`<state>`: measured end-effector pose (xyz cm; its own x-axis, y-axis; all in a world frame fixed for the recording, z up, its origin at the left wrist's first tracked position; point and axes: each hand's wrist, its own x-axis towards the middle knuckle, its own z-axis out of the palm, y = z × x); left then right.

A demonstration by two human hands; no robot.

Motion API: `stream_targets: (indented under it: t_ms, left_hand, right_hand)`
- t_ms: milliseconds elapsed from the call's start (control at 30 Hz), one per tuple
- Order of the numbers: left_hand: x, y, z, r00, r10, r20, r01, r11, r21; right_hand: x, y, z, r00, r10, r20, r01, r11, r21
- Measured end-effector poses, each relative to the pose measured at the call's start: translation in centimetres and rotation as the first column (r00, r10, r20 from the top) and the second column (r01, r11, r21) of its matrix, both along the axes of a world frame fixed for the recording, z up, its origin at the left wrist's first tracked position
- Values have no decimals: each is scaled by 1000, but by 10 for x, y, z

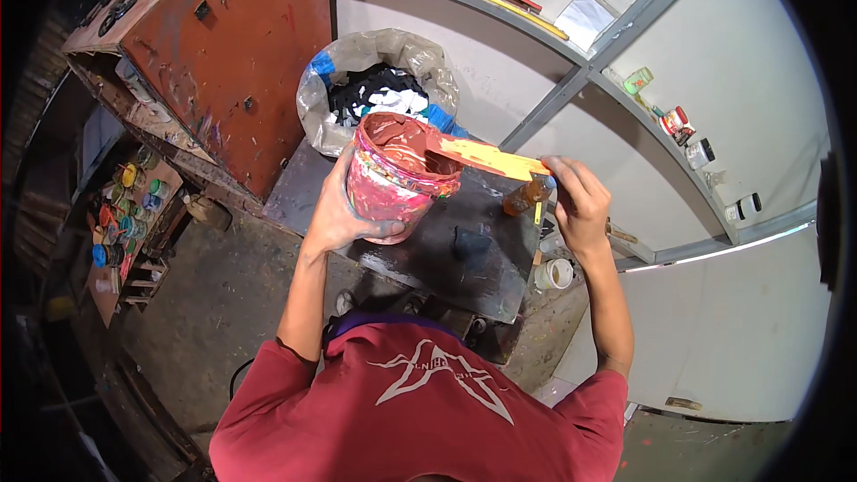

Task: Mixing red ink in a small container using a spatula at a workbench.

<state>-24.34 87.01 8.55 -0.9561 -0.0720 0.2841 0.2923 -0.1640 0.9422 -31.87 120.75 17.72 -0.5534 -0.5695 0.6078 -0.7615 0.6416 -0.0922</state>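
My left hand grips a paint-smeared tub from its left side and holds it tilted above a dark table. Thick reddish-brown paint coats the inside of the tub. Between the fingers of my right hand is the end of a flat yellow stirring stick. Its other end reaches over the tub's rim and is covered in the same paint. Just below the stick, near my right fingers, an amber bottle with a blue cap stands on the table.
The dark table bears a black patch. Behind the tub stands a clear plastic bag of black and white cloth scraps. A rust-red cabinet is at left, with several paint jars below it. More jars line a wall ledge; a white bucket sits right.
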Motion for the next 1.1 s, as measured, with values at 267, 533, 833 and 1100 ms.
stream_targets:
  t_ms: [267,533,833,1100]
  left_hand:
    - [5,-4,6,999,-26,-44,27,999,40]
    - [4,-16,-4,999,-15,-47,13,1000,-25]
    - [-1,-15,4,983,64,-173,-97,977,-188]
    - [0,-13,3,982,126,-144,-156,963,-220]
  right_hand:
    - [-10,-1,-2,990,138,-14,-137,989,58]
    - [-24,23,10,981,168,97,-178,979,103]
    - [-22,29,19,958,188,216,-214,971,105]
    - [-17,29,23,951,139,276,-186,971,153]
